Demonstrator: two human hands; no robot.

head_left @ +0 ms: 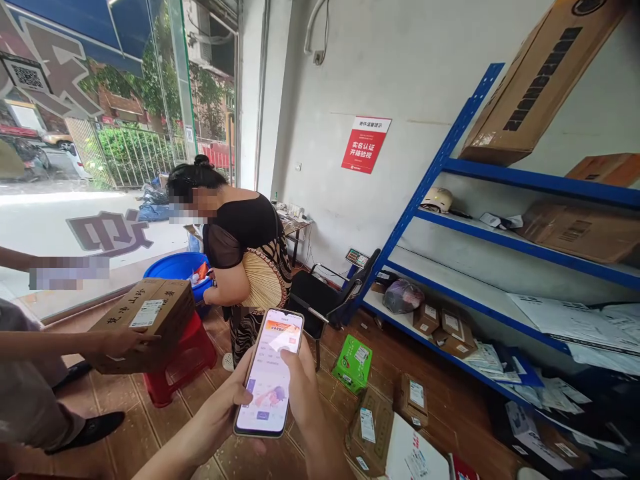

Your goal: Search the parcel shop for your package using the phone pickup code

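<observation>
A smartphone [267, 380] with a lit screen is held upright between both my hands at the bottom centre. My left hand [227, 400] wraps the phone's left edge, its thumb lying near the lower left of the screen. My right hand [303, 383] grips the right edge, with the thumb over the upper part of the screen. The text on the screen is too small to read. The fingers behind the phone are mostly hidden.
On the left, another person's hand holds a cardboard box [170, 300] over a red stool [183, 360]. A person with a hand fan [263, 280] bends over a blue bin [175, 265]. Blue shelving [530, 177] with parcels stands right; a green box [353, 363] and cartons lie on the floor.
</observation>
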